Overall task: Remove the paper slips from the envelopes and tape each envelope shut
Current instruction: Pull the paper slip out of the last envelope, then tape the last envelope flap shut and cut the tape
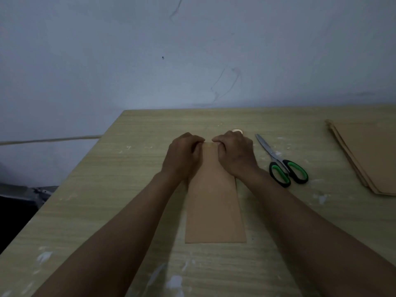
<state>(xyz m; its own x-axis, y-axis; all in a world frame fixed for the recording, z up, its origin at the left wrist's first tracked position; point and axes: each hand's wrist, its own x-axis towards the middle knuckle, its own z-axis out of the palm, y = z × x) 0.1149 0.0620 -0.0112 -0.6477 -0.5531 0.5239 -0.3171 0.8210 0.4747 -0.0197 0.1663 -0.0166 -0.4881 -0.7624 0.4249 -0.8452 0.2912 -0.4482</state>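
A long brown envelope (214, 202) lies flat on the wooden table (120, 189), its short end pointing away from me. My left hand (184, 157) and my right hand (235, 155) both rest on its far end, fingers curled down and pressing along the top edge. The fingertips nearly meet at the middle of that edge. Whether tape or a flap lies under the fingers is hidden. A roll of tape (237, 130) peeks out just behind my right hand. No paper slip shows.
Scissors with green and black handles (280, 162) lie shut to the right of my right hand. A stack of brown envelopes (368, 157) sits at the table's right edge. A pale wall stands behind the table; the table's left edge drops to a dark floor.
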